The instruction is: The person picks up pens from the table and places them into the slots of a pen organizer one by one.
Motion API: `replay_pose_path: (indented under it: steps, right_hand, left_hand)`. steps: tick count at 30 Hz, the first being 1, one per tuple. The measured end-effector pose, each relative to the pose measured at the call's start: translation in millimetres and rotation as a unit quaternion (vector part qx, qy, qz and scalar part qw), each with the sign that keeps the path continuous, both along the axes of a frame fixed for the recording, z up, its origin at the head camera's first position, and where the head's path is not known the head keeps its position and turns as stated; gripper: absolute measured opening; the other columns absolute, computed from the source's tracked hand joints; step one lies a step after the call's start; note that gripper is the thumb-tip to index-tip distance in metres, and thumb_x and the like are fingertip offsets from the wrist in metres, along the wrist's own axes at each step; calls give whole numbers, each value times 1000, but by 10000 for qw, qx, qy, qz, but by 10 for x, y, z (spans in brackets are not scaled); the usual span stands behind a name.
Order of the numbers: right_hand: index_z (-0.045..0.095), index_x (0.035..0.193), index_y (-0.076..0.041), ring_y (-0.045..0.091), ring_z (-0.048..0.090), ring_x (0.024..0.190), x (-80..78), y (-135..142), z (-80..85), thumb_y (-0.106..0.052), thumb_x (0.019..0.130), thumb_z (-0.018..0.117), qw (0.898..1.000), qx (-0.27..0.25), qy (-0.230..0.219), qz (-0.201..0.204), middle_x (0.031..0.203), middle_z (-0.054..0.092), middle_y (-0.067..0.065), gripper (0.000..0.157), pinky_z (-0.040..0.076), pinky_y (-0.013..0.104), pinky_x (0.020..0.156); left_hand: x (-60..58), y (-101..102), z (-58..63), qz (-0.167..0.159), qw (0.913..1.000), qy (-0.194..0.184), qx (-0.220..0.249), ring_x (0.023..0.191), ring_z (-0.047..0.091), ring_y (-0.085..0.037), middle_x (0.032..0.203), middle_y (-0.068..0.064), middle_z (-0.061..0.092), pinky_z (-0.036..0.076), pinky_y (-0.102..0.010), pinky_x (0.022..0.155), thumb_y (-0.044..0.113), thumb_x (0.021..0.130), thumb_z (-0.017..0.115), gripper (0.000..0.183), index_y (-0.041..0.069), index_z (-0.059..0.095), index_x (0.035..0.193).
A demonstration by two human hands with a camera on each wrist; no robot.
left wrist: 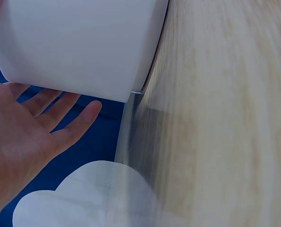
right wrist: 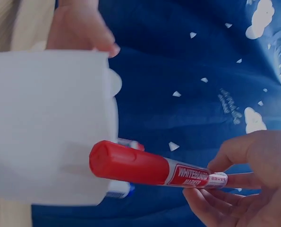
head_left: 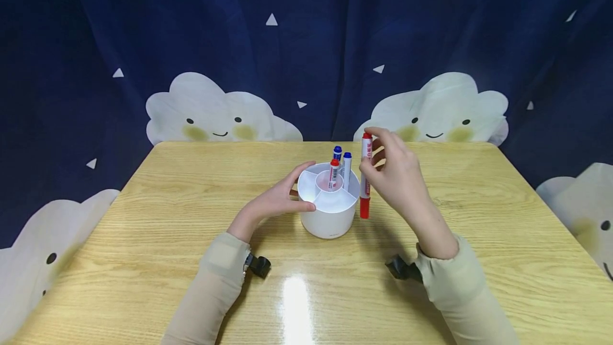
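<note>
A round white pen holder (head_left: pixel 328 225) with inner compartments stands on the table, and my left hand (head_left: pixel 270 199) grips its left side, thumb at the near rim and index finger at the far rim. In the left wrist view, other fingers (left wrist: pixel 79 125) extend alongside the white wall. Above the table, just right of the holder, my right hand (head_left: pixel 401 177) pinches a red whiteboard marker (head_left: pixel 365 189) near its upper end. This marker is upright, its long red cap (right wrist: pixel 131 163) pointing down. Inside the holder stand a red-tipped marker (head_left: pixel 334 176) and two blue-tipped markers (head_left: pixel 347 169).
The wooden table (head_left: pixel 158 228) extends to both sides of the holder. A dark blue curtain (head_left: pixel 316 41) with smiling clouds hangs behind the table. A small black camera (head_left: pixel 258 266) is strapped to the left wrist, another (head_left: pixel 398 268) to the right.
</note>
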State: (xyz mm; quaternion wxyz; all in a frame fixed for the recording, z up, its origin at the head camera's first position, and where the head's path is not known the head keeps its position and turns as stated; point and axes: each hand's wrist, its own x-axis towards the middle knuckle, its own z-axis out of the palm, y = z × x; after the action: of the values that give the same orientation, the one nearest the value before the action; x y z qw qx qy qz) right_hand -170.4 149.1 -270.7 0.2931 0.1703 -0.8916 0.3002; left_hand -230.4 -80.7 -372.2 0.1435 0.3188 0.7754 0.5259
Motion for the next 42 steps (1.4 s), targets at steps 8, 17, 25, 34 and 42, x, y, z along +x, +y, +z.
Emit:
replay_pose_path:
  steps: [8,17,25,34,42]
  right_hand:
    - [47,117,-8,10,53,66,104,-128,161,-8,75,55,9973,-344,588,274,89,52,4,43,48,23,55]
    - [48,114,-8,11,54,68,70,-187,84,-4,73,56,9925,-627,917,513,91,51,6,42,48,22,54]
    - [47,109,-4,12,54,68,56,-222,-28,-5,72,58,9943,-519,757,543,89,52,5,38,48,22,54]
    - [49,98,-4,12,54,65,74,-258,-111,-9,73,57,9968,-239,523,551,79,54,2,27,48,22,52]
    - [51,87,-8,12,50,59,69,-264,-154,-15,73,57,9993,231,174,235,68,56,0,17,43,23,52]
  left_hand:
    - [64,-5,120,-31,9998,-173,-36,106,38,-14,126,7,34,38,-35,85,27,68,71,87,32,15,134]
    - [0,-4,2,28,10000,-75,-56,106,38,-9,124,14,34,39,-32,84,33,66,72,85,45,16,129]
    - [-3,-5,1,18,10000,-42,-42,106,39,-12,124,11,34,40,-31,84,34,66,71,85,43,16,130]
    - [46,-6,80,-24,10000,-41,-74,107,39,-14,126,7,33,40,-31,84,30,68,70,86,34,15,134]
    - [128,-8,198,-68,9998,-190,-7,106,39,-16,126,4,34,39,-32,84,26,69,70,85,32,15,134]
